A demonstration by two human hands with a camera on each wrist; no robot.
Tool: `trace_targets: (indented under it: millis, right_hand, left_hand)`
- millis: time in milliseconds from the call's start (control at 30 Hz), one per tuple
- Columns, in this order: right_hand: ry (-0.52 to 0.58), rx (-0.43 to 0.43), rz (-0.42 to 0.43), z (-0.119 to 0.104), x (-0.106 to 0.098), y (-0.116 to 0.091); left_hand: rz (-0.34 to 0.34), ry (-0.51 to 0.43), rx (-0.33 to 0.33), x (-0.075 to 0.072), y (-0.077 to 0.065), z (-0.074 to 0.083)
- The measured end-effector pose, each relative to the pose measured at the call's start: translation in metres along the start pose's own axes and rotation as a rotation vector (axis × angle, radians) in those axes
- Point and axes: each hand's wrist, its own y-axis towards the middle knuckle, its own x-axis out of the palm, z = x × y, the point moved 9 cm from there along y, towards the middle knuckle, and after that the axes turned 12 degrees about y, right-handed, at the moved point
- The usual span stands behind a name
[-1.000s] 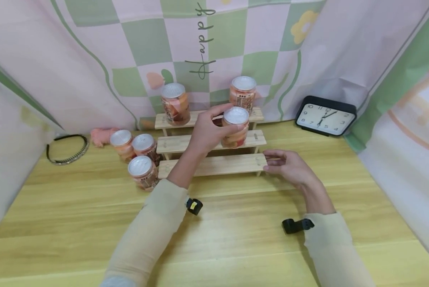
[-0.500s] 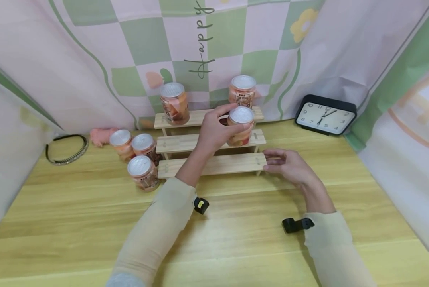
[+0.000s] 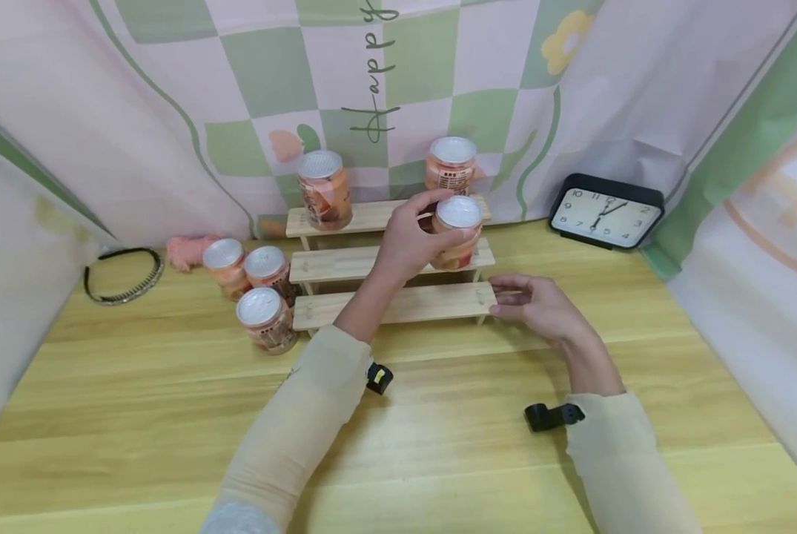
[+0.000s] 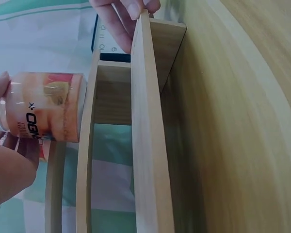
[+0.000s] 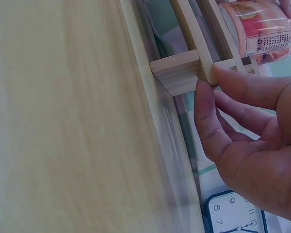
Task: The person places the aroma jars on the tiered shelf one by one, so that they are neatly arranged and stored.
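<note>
From afar, I see the left hand (image 3: 405,243) clamped round an upright can (image 4: 44,104) just to the hand's right, at the right end of the middle shelf (image 3: 334,265), as the right hand (image 3: 533,305) pinches the right end of the bottom shelf (image 3: 431,302).

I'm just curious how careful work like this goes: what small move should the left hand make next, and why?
Probably the left hand should loosen and release the can: it looks upright, its base appearing to meet the middle step near the right end. The right hand pinches the end of the bottom step, which may help keep things steady.
</note>
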Motion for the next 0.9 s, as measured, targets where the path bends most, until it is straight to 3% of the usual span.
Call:
trace_targets:
  millis: [167,500,900]
  right_hand:
    - [0.000,0.008,0.005,-0.001,0.000,-0.001]
    - [-0.025,0.007,0.009,-0.001,-0.001,-0.001]
    - [-0.032,0.008,0.008,-0.001,0.000,-0.001]
  left_hand:
    - [-0.021,0.008,-0.006,-0.001,0.000,0.002]
    - [-0.022,0.001,0.056,-0.018,-0.006,0.006]
    - [0.008,0.002,0.031,-0.043,-0.016,0.002]
